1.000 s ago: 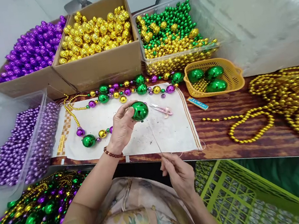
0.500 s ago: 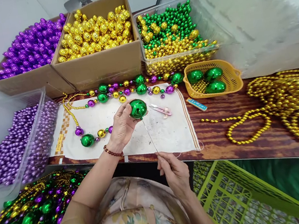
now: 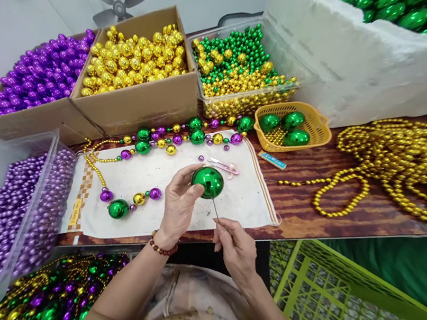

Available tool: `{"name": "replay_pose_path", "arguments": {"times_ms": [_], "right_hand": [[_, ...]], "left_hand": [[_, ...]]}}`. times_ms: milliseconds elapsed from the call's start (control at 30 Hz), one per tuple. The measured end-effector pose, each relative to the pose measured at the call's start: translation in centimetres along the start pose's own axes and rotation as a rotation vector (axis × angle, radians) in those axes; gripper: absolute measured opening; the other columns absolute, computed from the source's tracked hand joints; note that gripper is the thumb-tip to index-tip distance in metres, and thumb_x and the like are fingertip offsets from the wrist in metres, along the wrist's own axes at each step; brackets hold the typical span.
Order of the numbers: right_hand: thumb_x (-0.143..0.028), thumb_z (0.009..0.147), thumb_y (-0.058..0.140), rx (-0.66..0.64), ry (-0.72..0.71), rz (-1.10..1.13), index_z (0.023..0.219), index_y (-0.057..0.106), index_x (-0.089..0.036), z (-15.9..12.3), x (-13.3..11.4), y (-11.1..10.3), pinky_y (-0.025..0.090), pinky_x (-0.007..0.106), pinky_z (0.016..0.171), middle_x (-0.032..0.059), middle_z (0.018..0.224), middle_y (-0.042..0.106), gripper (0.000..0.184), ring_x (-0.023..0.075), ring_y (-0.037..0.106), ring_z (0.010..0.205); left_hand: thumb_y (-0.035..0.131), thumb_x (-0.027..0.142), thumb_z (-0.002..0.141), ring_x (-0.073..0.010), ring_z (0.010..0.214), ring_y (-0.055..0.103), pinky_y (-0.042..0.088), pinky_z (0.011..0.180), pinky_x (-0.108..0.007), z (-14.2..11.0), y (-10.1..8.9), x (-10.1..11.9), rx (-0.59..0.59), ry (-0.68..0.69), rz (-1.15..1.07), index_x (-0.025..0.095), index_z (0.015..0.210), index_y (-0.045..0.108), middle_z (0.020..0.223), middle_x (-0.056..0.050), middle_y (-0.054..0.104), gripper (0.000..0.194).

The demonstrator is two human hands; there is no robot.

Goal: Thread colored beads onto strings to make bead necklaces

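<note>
Large green bead, pinched in the left hand's fingers above the white cloth
The right hand's closed fingertips grip a thin needle, its tip apparently at the bead's underside

Left hand holding green ball, right hand gripping needle
</note>
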State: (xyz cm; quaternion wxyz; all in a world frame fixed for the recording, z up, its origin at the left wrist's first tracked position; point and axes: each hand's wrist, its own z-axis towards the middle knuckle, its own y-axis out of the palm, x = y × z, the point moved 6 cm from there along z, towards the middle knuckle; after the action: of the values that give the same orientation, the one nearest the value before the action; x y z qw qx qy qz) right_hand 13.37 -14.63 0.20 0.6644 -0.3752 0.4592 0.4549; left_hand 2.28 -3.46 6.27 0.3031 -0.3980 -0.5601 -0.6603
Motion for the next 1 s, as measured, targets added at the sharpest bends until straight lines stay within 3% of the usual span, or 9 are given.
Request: {"name": "replay_pose_path", "arguments": {"times_ms": [167,367,533,667,833,933,1000], "right_hand": [[-0.012,0.098,0.051,-0.019,-0.094,-0.019,0.109,0.067,-0.021,-0.2,-0.2,0.2,0.045,0.018,0.045,-0.0062,0.061,0.059,0.021,0.006,0.054,0.041],[-0.01,0.099,0.048,0.02,-0.116,-0.048,0.107,0.064,-0.021,0.0,-0.5,0.0,0.042,0.018,0.043,-0.0076,0.058,0.056,0.02,0.0061,0.052,0.04],[-0.008,0.096,0.052,-0.015,-0.19,-0.094,0.109,0.065,-0.022,0.2,-1.8,0.3,0.043,0.02,0.047,-0.0075,0.059,0.056,0.022,0.0061,0.051,0.042],[-0.013,0.1,0.05,-0.012,-0.026,0.028,0.106,0.064,-0.023,1.1,-1.5,0.5,0.043,0.018,0.048,-0.0072,0.061,0.056,0.018,0.0063,0.053,0.045],[-0.027,0.101,0.053,-0.094,0.204,0.187,0.114,0.065,-0.021,2.1,-0.7,0.7,0.054,0.024,0.063,0.0008,0.082,0.07,0.019,0.0115,0.067,0.064],[-0.035,0.095,0.062,-0.005,0.377,0.243,0.103,0.067,-0.019,2.1,0.9,-0.3,0.053,0.025,0.06,0.0021,0.079,0.072,0.019,0.0125,0.067,0.058],[-0.039,0.089,0.069,0.097,0.472,0.29,0.09,0.066,-0.018,1.8,2.2,-1.2,0.049,0.024,0.054,0.0021,0.074,0.072,0.022,0.0122,0.064,0.052]], "left_hand": [[0.087,0.046,0.072,-0.0235,0.105,0.069,0.056,0.09,-0.033,-0.4,0.2,0.9,-0.068,0.041,0.028,0.023,0.109,0.074,0.11,-0.008,0.075,0.045],[0.084,0.041,0.077,-0.0225,0.11,0.069,0.055,0.094,-0.032,-1.0,0.8,2.2,-0.117,0.136,0.027,0.026,0.115,0.074,0.117,-0.007,0.074,0.042],[0.082,0.041,0.079,-0.0217,0.108,0.069,0.055,0.093,-0.031,-1.3,0.9,2.2,-0.175,0.112,0.027,0.027,0.115,0.074,0.116,-0.008,0.074,0.04],[0.084,0.04,0.077,-0.0227,0.109,0.068,0.056,0.091,-0.031,-1.7,0.7,1.4,-0.185,0.081,0.074,0.027,0.116,0.072,0.12,-0.008,0.072,0.043],[0.079,0.037,0.083,-0.0191,0.108,0.065,0.053,0.088,-0.026,-1.7,-0.4,-0.5,-0.069,0.011,0.17,0.025,0.123,0.067,0.12,-0.007,0.068,0.043],[0.078,0.037,0.084,-0.0178,0.105,0.064,0.052,0.087,-0.026,-1.7,-0.5,-2.1,-0.077,-0.072,0.233,0.025,0.129,0.061,0.123,-0.007,0.063,0.05],[0.078,0.039,0.083,-0.0192,0.106,0.063,0.052,0.09,-0.029,-1.5,0.0,-3.2,-0.177,-0.137,0.349,0.025,0.133,0.057,0.123,-0.007,0.063,0.056]]}}
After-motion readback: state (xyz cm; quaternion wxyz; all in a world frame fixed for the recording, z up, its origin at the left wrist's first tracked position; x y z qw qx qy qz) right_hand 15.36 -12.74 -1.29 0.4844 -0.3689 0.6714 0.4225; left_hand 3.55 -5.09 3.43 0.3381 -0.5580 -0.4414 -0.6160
